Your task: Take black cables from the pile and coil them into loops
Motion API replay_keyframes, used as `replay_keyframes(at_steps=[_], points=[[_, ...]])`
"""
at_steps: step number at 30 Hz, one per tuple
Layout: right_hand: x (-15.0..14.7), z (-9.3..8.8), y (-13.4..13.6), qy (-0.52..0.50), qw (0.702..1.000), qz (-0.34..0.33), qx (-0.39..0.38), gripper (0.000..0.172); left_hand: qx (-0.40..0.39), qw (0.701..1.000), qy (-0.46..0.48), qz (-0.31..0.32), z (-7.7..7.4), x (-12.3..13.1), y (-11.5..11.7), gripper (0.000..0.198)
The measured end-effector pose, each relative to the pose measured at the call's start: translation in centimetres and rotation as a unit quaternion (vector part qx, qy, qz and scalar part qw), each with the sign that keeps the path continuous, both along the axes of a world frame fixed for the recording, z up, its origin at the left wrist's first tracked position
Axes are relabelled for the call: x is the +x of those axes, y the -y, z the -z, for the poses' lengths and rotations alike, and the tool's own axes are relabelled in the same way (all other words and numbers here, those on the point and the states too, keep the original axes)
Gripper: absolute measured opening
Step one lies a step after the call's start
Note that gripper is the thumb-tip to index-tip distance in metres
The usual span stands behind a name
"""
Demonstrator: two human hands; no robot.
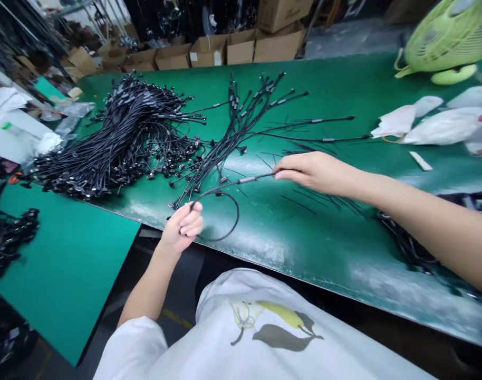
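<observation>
A thin black cable (238,211) with a grey sleeve near one end is stretched between my hands, and its slack curls in a loop over the table's front edge. My left hand (184,227) is closed on the cable at the loop's left side. Pinched in the fingertips of my right hand (304,170) is the cable's other part, just beyond the grey sleeve. A loose spread of similar cables (229,138) lies behind my left hand. Thin black strips (331,198) are scattered beneath and around my right hand.
A large heap of black cables (118,137) covers the green table's left part. A green fan (450,39), plastic bags (442,124) and a white piece (420,161) sit at the right. More black cables (407,237) lie under my right forearm. Cardboard boxes (207,51) line the far side.
</observation>
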State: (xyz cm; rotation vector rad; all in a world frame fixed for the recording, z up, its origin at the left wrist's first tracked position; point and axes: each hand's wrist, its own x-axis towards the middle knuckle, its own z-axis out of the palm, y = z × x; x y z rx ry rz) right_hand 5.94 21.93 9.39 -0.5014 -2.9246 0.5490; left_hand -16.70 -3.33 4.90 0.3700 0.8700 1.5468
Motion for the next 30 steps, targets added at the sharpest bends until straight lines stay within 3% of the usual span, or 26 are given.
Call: replay_keyframes(at_steps=[2,5,7,9,12,14,16,18,20,24,27,30], points=[[1.3,1.2,-1.0,-0.028,0.997,0.058,-0.045,0.033,-0.005,0.997,0.029,-0.070,-0.3,-1.1,0.8,0.030],[3.0,2.6,-1.6,-0.024,0.987,0.142,-0.072,0.027,-0.020,0.994,0.038,-0.100,-0.3,-1.8,1.6,0.033],[3.6,3.3,-1.2,-0.012,0.982,0.180,-0.056,0.024,-0.035,0.994,0.028,-0.102,-0.3,-1.8,1.5,0.033],[3.9,3.8,0.4,0.001,0.981,0.195,0.007,0.024,-0.035,0.992,0.005,-0.119,-0.3,-1.2,0.7,0.030],[3.3,3.6,5.0,0.069,0.989,0.086,0.102,0.021,-0.013,0.986,-0.074,-0.147,0.0,1.0,-1.7,0.024],[2.5,2.6,8.2,0.101,0.991,-0.046,0.075,0.024,0.005,0.976,-0.170,-0.133,0.7,3.2,-3.5,0.024],[1.5,1.3,10.0,0.083,0.990,-0.117,0.009,0.024,0.024,0.956,-0.280,-0.080,1.6,5.5,-4.4,0.031],[0.7,0.3,10.0,0.024,0.993,-0.101,-0.061,0.024,0.029,0.934,-0.356,-0.012,2.3,7.2,-4.5,0.035],[0.4,0.2,8.8,-0.052,0.988,-0.046,-0.136,0.026,0.031,0.929,-0.365,0.040,2.6,7.9,-4.2,0.036],[0.1,2.8,7.0,-0.224,0.940,0.067,-0.250,0.024,0.049,0.970,-0.235,0.032,2.1,8.2,-4.3,0.034],[-0.6,5.7,7.9,-0.287,0.881,0.143,-0.347,0.032,0.021,0.988,-0.155,-0.002,1.8,8.8,-5.2,0.033],[-1.3,7.8,9.3,-0.310,0.808,0.217,-0.452,0.030,-0.024,0.991,-0.129,0.010,2.4,9.8,-6.1,0.040]])
